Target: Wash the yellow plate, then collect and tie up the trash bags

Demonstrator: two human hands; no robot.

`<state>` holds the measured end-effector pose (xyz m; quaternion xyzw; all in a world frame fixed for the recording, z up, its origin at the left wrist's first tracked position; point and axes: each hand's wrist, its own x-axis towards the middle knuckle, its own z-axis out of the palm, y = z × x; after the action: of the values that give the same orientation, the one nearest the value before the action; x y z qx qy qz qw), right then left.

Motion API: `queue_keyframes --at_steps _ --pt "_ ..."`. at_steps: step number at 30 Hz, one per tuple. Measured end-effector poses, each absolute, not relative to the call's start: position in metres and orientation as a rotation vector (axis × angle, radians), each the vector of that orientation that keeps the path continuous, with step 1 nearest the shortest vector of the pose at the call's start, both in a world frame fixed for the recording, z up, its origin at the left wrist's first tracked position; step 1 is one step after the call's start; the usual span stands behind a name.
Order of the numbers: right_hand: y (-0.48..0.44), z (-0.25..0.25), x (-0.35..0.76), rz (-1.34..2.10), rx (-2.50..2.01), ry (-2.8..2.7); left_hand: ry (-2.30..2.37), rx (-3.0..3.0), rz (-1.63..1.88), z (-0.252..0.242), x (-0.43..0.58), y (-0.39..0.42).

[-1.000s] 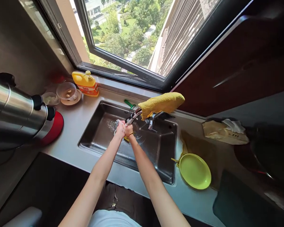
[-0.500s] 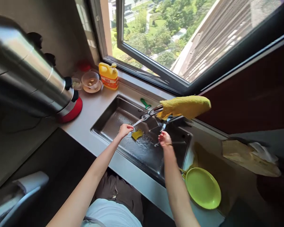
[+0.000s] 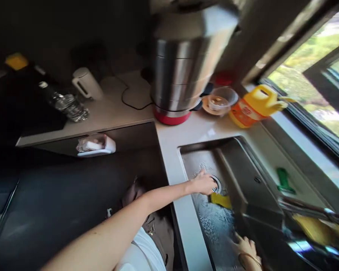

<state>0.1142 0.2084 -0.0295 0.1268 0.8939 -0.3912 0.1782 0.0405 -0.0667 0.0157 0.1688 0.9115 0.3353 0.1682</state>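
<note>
— Dark worktop ran along the far left, didn't it? We saw a plastic water bottle (image 3: 63, 105) lying on it, and a white jug (image 3: 86, 84) just beyond.

— Yes, then the tall steel urn (image 3: 183, 71) at the corner, and right of it a glass bowl (image 3: 222, 98) and the yellow detergent bottle (image 3: 254, 105) under the window.

— And our hands?

— We had the left hand (image 3: 203, 183) down in the sink (image 3: 186, 150), fingers spread and loose, gripping nothing, fingertips at the drain (image 3: 217, 183). The yellow sponge (image 3: 220, 200) lay on the wet sink floor just beside that hand, apart from it.

— The right hand (image 3: 245, 246)?

— Low in the basin, nearer us, a bangle (image 3: 248, 258) at the wrist. Too blurred and cropped; we couldn't tell whether it was open or closed.

— So which step?

— We judged it as tending the drain area of the wet basin, sponge set down.

— And next?

— Any pick-up of the sponge would have called for a short reach rightward and a closing grip. Further right lay the green scraper (image 3: 284, 180) on the ledge, then the faucet (image 3: 307, 209).
</note>
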Motion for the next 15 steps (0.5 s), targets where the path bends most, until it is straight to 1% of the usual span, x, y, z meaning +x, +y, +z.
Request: queue_keyframes --at_steps 2,3,4,5,8,10,13,15 --pt "0.165 -0.032 0.112 -1.289 0.400 2.341 2.605 0.573 0.831 0.017 0.060 -0.103" --pt "0.144 -0.033 0.110 -1.361 0.422 2.255 2.595 0.576 0.841 0.019 0.071 -0.124" --pt "0.123 -0.035 0.107 -1.360 0.435 2.229 2.593 0.556 0.872 0.023 0.084 -0.147" --pt "0.101 -0.036 0.106 -1.282 0.425 2.283 2.601 0.524 0.908 0.027 0.099 -0.173" --pt "0.018 -0.042 0.109 -0.855 0.246 2.651 2.670 0.354 1.036 0.040 0.155 -0.268" --pt "-0.057 -0.046 0.122 -0.789 0.038 2.785 2.737 0.136 1.180 0.045 0.202 -0.344" --pt "-0.194 -0.044 0.161 -0.911 -0.270 2.762 2.810 -0.393 1.455 0.043 0.286 -0.464" --pt "-0.291 -0.040 0.193 -0.970 -0.451 2.638 2.770 -0.838 1.627 0.036 0.347 -0.540"
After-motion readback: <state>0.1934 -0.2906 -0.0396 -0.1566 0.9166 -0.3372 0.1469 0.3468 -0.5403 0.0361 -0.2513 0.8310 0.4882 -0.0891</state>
